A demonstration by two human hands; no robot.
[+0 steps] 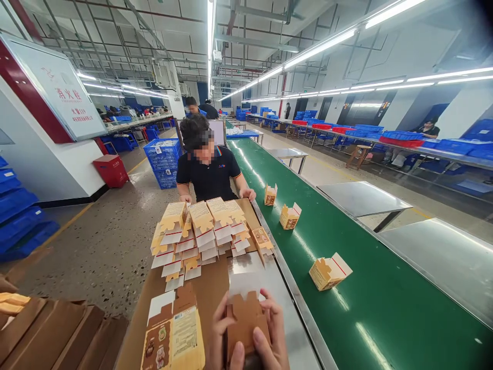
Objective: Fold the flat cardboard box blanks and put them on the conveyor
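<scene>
At the bottom centre of the frame, the brown carton sits between the left hand and the right hand; the fingers of both are clamped on its sides, thumbs on the near face. It looks like thin card, so probably light, stiff along the creases and easily dented; the folded side edges seem the surest hold, as the upper flaps would likely bend.
</scene>
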